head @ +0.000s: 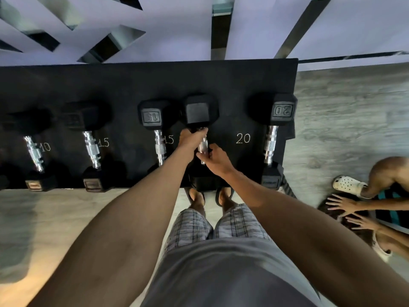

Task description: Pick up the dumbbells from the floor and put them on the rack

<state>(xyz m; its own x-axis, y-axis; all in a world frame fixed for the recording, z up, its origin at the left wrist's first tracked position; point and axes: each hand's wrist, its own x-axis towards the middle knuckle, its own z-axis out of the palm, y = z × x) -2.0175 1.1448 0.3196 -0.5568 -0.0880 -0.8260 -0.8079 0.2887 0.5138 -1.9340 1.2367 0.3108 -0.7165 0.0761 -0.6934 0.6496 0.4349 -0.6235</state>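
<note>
I am gripping dumbbell (200, 129) handle with both: left hand (190, 138) clenching upper part, right hand (215, 159) clasping lower part. Dumbbell sitting over black rack (232, 85), between 15 dumbbell (156, 127) and chalked 20 mark (243, 138).

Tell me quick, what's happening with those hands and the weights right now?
Left hand and right hand both on the handle of one dumbbell, over the black rack. Free slot marked 20 just right of it. Nothing in the way.
</note>
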